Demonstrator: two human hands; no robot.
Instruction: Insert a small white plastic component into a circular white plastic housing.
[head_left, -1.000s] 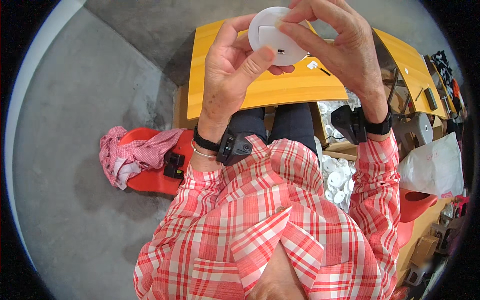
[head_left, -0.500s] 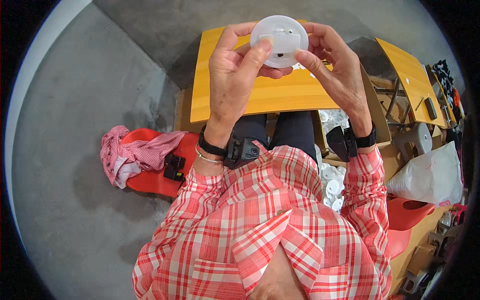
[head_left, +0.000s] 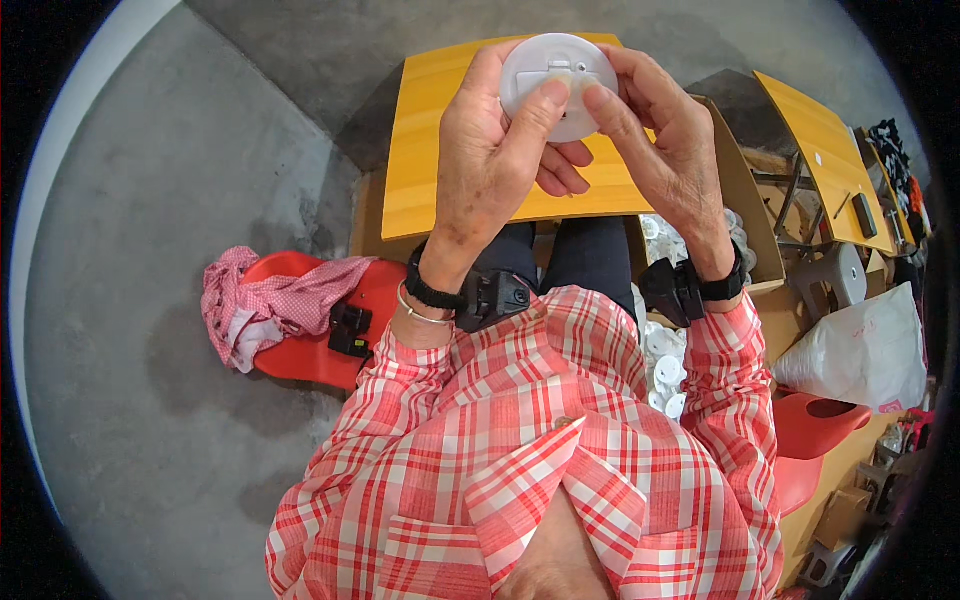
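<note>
A round white plastic disc with a rectangular cover on its face is held up over the yellow table. My left hand grips its left side, thumb pressed on the cover and some fingers showing below the rim. My right hand clasps the right side, its thumb also on the face close to the left thumb. The thumbs hide part of the cover and most of a small dark slot. A small round hole shows near the disc's upper edge.
Cardboard boxes with several white round parts stand right of my legs. A red chair with a pink cloth is at left. Further right are another yellow table, a grey stool and a white bag.
The right thumb has moved from the disc's lower right edge up onto its face. The left thumb has slid right across the cover. More fingers show beneath the disc.
</note>
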